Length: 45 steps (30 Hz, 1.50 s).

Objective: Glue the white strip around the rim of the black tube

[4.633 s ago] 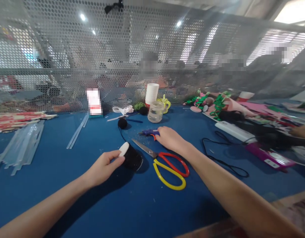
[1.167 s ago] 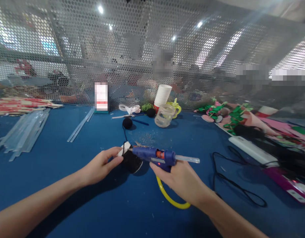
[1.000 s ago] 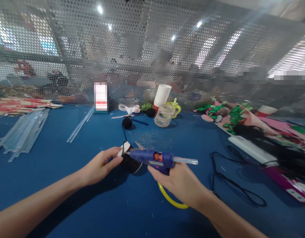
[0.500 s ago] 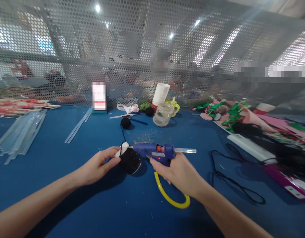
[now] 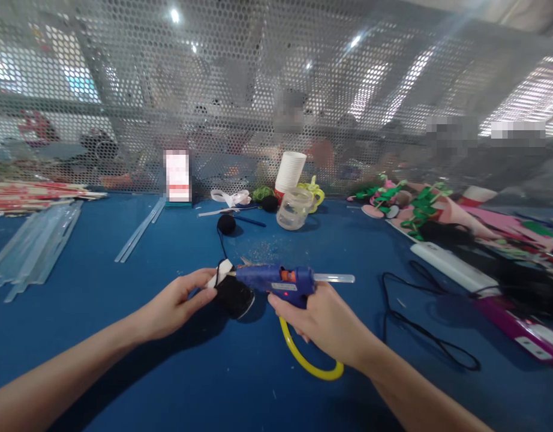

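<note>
My left hand (image 5: 182, 303) pinches a small white cup (image 5: 234, 298) wound mostly in black yarn, tilted on its side with a bare white part toward the fingers. A strand runs from it up to a black yarn ball (image 5: 227, 224) on the table. My right hand (image 5: 324, 321) grips a blue hot glue gun (image 5: 276, 282), a clear glue stick (image 5: 334, 278) jutting from its back and a red light glowing on its side. Its nozzle touches or nearly touches the cup's white part. Below the right hand, a curved yellow loop (image 5: 303, 360) lies partly hidden.
A clear jar (image 5: 294, 210) and stacked paper cups (image 5: 291, 171) stand at the back by a perforated metal screen (image 5: 240, 120). Glue sticks (image 5: 38, 246) lie left, near a phone (image 5: 177, 175). A power strip (image 5: 456, 270), black cord and craft flowers occupy the right.
The glue gun has shifted slightly left and down, its nozzle closer against the cup's white part. My left hand keeps its hold almost unmoved.
</note>
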Each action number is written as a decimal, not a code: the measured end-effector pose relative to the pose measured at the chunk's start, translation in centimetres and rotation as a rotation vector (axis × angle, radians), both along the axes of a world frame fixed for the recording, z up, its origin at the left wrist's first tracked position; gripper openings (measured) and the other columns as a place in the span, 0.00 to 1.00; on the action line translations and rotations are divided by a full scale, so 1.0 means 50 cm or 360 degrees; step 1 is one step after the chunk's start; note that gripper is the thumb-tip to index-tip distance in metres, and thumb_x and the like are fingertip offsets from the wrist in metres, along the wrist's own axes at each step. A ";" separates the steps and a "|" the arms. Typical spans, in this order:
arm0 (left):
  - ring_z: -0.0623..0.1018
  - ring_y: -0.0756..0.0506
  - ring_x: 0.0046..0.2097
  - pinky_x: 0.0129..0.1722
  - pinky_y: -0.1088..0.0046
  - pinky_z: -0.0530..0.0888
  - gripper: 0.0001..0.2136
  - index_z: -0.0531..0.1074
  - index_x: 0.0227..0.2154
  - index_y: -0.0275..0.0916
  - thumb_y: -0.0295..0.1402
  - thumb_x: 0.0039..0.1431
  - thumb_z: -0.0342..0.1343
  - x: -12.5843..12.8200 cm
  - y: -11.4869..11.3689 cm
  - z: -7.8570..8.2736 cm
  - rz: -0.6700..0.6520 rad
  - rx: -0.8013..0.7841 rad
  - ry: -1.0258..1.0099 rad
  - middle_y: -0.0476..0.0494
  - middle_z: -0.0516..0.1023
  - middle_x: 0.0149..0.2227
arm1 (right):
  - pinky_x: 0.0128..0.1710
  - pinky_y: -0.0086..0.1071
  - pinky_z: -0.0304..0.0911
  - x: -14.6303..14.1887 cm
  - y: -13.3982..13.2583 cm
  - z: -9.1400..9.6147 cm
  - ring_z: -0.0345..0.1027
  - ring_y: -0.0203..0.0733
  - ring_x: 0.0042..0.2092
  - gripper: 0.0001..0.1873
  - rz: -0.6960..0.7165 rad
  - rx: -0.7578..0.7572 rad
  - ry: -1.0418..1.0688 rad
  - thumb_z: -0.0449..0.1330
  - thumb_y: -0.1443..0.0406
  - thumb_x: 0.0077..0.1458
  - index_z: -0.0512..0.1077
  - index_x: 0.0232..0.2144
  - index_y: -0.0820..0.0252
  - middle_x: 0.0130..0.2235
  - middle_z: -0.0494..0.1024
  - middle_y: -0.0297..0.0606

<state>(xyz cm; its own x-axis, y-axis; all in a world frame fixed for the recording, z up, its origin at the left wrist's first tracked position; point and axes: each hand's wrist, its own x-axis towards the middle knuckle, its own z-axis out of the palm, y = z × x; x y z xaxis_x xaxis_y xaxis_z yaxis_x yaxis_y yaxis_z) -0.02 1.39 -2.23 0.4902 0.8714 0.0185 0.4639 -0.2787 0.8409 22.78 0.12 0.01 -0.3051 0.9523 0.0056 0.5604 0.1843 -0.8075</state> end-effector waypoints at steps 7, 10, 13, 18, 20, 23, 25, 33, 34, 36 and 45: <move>0.71 0.43 0.44 0.46 0.71 0.65 0.12 0.70 0.35 0.34 0.35 0.57 0.44 0.004 0.000 0.000 0.0021 -0.0010 -0.0030 0.42 0.73 0.42 | 0.14 0.26 0.50 -0.004 -0.006 -0.001 0.51 0.30 0.14 0.12 -0.0059 0.0075 -0.0170 0.52 0.62 0.48 0.59 0.16 0.58 0.12 0.58 0.27; 0.70 0.43 0.45 0.47 0.70 0.64 0.12 0.69 0.38 0.34 0.35 0.57 0.44 0.004 -0.001 0.001 0.0025 -0.0012 -0.0051 0.41 0.73 0.43 | 0.15 0.27 0.50 -0.013 -0.013 -0.001 0.52 0.32 0.16 0.10 -0.0085 0.0100 -0.0289 0.51 0.61 0.46 0.60 0.17 0.58 0.14 0.60 0.29; 0.70 0.43 0.45 0.47 0.70 0.64 0.13 0.68 0.39 0.35 0.34 0.58 0.43 0.005 -0.002 0.002 0.0017 -0.0005 -0.0042 0.41 0.72 0.44 | 0.18 0.29 0.53 -0.023 -0.018 -0.001 0.54 0.34 0.18 0.08 -0.0115 0.0183 -0.0376 0.52 0.62 0.44 0.62 0.18 0.59 0.17 0.62 0.32; 0.69 0.44 0.46 0.48 0.72 0.64 0.12 0.69 0.37 0.34 0.34 0.58 0.43 0.003 -0.001 0.002 -0.0016 0.0041 0.0005 0.40 0.70 0.46 | 0.16 0.28 0.52 -0.020 -0.016 -0.002 0.52 0.32 0.17 0.07 -0.0061 0.0119 -0.0277 0.51 0.62 0.45 0.62 0.19 0.59 0.16 0.60 0.29; 0.68 0.43 0.47 0.49 0.72 0.63 0.12 0.69 0.35 0.34 0.34 0.58 0.43 0.002 0.000 0.002 -0.0022 0.0053 0.0028 0.39 0.69 0.48 | 0.15 0.27 0.52 -0.009 -0.009 -0.003 0.52 0.31 0.16 0.08 -0.0018 0.0043 -0.0173 0.51 0.62 0.47 0.62 0.20 0.59 0.14 0.59 0.27; 0.68 0.43 0.49 0.50 0.71 0.63 0.12 0.68 0.34 0.34 0.34 0.58 0.43 -0.001 0.001 0.001 -0.0056 0.0075 0.0058 0.39 0.68 0.49 | 0.15 0.25 0.53 0.008 0.002 -0.006 0.53 0.29 0.14 0.10 0.0060 -0.0058 -0.0008 0.51 0.61 0.50 0.61 0.20 0.59 0.12 0.58 0.25; 0.68 0.43 0.48 0.50 0.70 0.63 0.12 0.68 0.35 0.33 0.35 0.58 0.43 -0.002 0.002 0.001 -0.0092 0.0095 0.0087 0.38 0.68 0.48 | 0.14 0.24 0.53 0.016 0.009 -0.009 0.53 0.29 0.14 0.10 0.0109 -0.0102 0.0065 0.51 0.61 0.51 0.61 0.21 0.59 0.13 0.57 0.24; 0.68 0.43 0.48 0.50 0.68 0.63 0.12 0.67 0.38 0.34 0.33 0.59 0.42 -0.004 0.004 0.003 -0.0146 0.0174 0.0138 0.38 0.68 0.49 | 0.15 0.24 0.54 0.014 0.021 -0.011 0.52 0.28 0.13 0.12 0.0066 -0.0099 0.0096 0.52 0.62 0.51 0.59 0.18 0.59 0.12 0.57 0.24; 0.68 0.43 0.49 0.50 0.67 0.63 0.12 0.67 0.38 0.34 0.33 0.59 0.42 -0.004 0.004 0.003 -0.0142 0.0178 0.0144 0.38 0.68 0.49 | 0.15 0.24 0.54 0.014 0.021 -0.011 0.52 0.28 0.13 0.12 0.0067 -0.0109 0.0100 0.52 0.62 0.51 0.59 0.19 0.59 0.12 0.57 0.24; 0.68 0.43 0.49 0.50 0.67 0.63 0.12 0.67 0.38 0.34 0.33 0.59 0.42 -0.004 0.004 0.003 -0.0135 0.0183 0.0148 0.38 0.68 0.50 | 0.14 0.24 0.53 0.015 0.020 -0.011 0.53 0.28 0.14 0.11 0.0077 -0.0140 0.0108 0.52 0.62 0.51 0.61 0.20 0.59 0.12 0.57 0.24; 0.68 0.43 0.49 0.51 0.68 0.63 0.12 0.67 0.40 0.35 0.33 0.58 0.42 -0.005 0.005 -0.002 -0.0136 0.0186 0.0126 0.39 0.69 0.49 | 0.15 0.25 0.54 0.015 0.019 -0.009 0.53 0.28 0.14 0.15 0.0067 -0.0134 0.0114 0.52 0.62 0.51 0.56 0.16 0.58 0.12 0.57 0.24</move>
<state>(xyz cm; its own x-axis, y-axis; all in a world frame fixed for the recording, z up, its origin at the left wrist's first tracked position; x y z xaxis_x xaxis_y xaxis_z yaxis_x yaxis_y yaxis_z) -0.27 1.64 -2.32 0.5664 0.8207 0.0753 0.4980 -0.4137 0.7621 23.53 1.09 -0.43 -0.3465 0.9367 -0.0506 0.4941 0.1364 -0.8587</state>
